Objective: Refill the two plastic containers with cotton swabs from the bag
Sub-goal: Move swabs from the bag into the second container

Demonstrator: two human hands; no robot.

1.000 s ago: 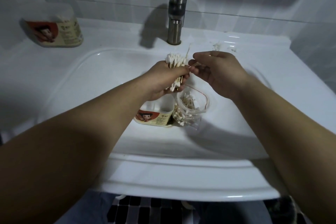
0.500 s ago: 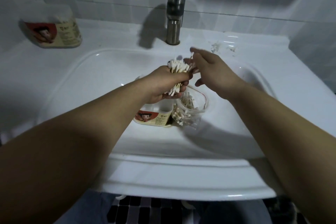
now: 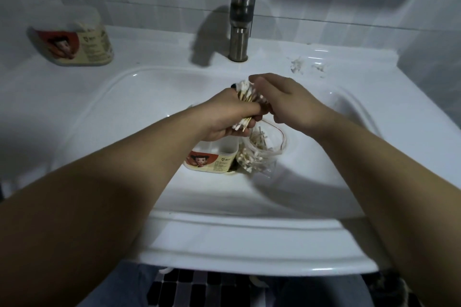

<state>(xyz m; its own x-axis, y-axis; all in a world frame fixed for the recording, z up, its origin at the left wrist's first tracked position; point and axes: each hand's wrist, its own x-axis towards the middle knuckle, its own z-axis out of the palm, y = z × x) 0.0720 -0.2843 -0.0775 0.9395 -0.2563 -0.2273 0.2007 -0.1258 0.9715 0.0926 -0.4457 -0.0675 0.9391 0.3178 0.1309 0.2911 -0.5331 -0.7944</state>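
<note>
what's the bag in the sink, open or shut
Open. The bag has its mouth gaping wide, cotton swabs showing inside, beside the container.

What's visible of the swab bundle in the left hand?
The swab bundle is a thick sheaf of tan sticks with white cotton tips, roughly upright. The left hand grips its middle; tips stick out above and below the fist. The right hand curves against its top and right side, grip unclear. It hangs over the open container in the basin.
</note>
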